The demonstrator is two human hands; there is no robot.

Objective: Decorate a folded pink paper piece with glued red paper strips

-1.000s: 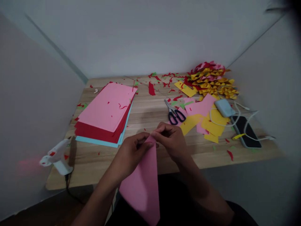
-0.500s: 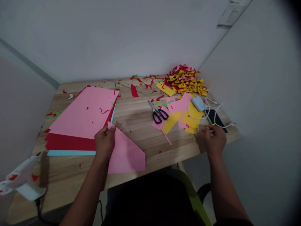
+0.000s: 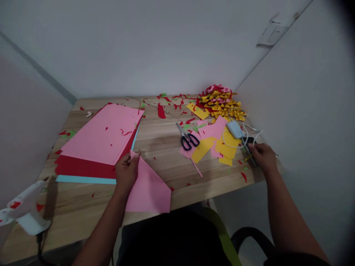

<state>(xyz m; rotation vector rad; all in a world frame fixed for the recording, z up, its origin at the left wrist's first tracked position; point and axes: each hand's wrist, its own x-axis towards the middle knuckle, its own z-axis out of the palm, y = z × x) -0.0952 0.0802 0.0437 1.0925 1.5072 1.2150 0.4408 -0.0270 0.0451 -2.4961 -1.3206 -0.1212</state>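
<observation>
My left hand (image 3: 127,170) is closed on the upper corner of a pink sheet of paper (image 3: 149,192), pinching it between thumb and fingers near the table's front edge. My right hand (image 3: 263,157) is at the table's right end, over a dark phone (image 3: 249,141) with a white cable (image 3: 256,137) across it. Its thumb and fingers are drawn together; what they hold, if anything, is hidden. A thin yellow piece (image 3: 248,158) shows just under the fingers. Black-handled scissors (image 3: 188,139) lie between the hands, partly on pink and yellow paper pieces (image 3: 203,149).
Large pink sheets (image 3: 102,133) lie over red (image 3: 85,168) and light blue (image 3: 85,179) ones at left. A white glue gun (image 3: 30,212) stands front left. A pleated yellow, red and pink paper piece (image 3: 222,101) and a pale blue box (image 3: 235,129) are at right. Scraps litter the table.
My right hand has moved right, onto the phone, uncovering red scraps on the table. My left hand still pinches the pink sheet. The view has shifted slightly.
</observation>
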